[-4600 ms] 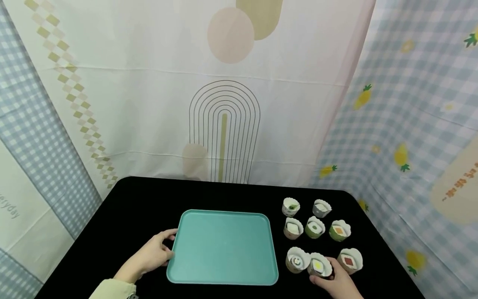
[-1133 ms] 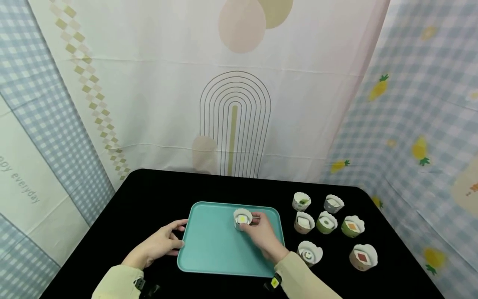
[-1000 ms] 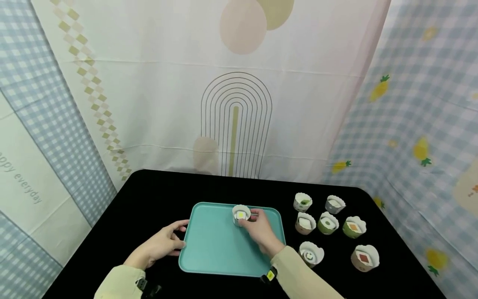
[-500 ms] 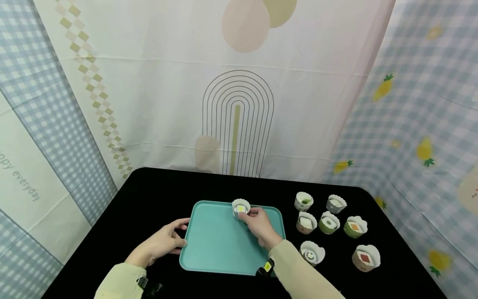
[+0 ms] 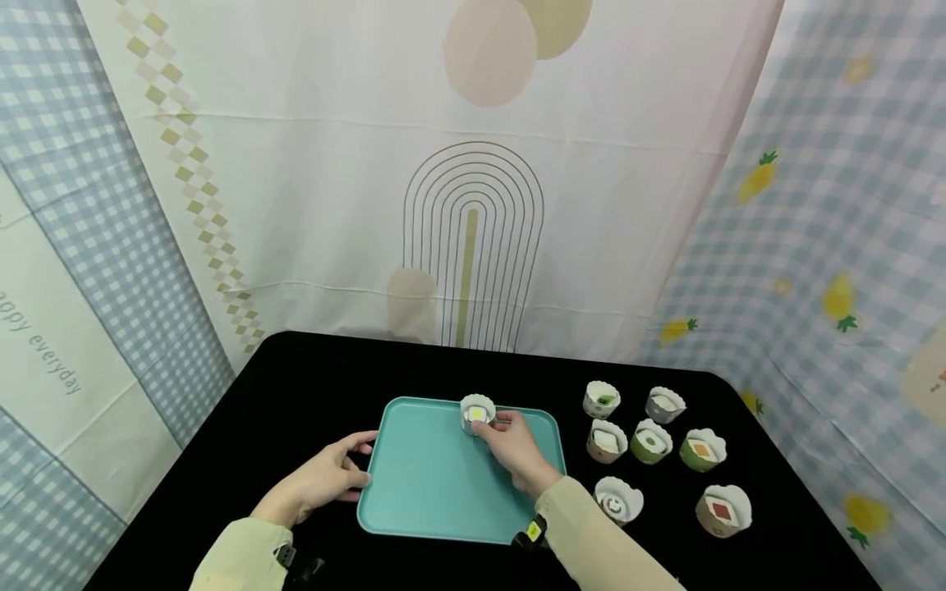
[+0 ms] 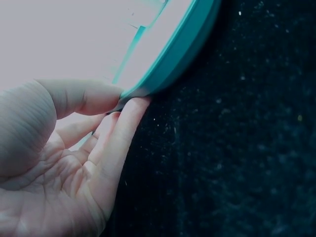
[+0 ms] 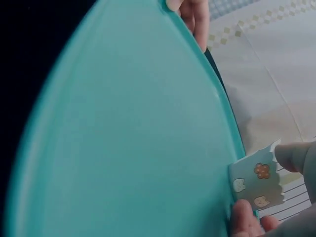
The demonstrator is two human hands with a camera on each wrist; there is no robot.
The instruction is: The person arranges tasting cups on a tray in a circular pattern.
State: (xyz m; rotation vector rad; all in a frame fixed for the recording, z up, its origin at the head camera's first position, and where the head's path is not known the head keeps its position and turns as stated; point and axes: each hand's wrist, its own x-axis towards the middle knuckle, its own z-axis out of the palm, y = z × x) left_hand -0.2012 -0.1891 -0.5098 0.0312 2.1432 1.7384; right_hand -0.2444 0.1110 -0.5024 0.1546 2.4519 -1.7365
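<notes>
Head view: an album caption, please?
Left hand grips a teal tray; right hand holds a cup near the tray's far edge; seven other cups stand nearby.

Smooth plastic-looking tray (image 5: 436,484), matt printed paper cup (image 7: 256,177), matt tabletop (image 5: 325,377), creased cloth backdrop (image 5: 318,205)

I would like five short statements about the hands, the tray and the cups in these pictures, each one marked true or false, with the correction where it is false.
1. The right hand holds a paper cup near the far edge of the tray. True.
2. The left hand is not touching the tray. False: the left hand pinches the tray at its side.
3. Seven other cups stand to the right of the tray. True.
4. The cup with the reddish square is in the row farthest from the person. False: the cup with the reddish square is in the nearest row.
5. The held paper cup has printed pictures on its side. True.
</notes>
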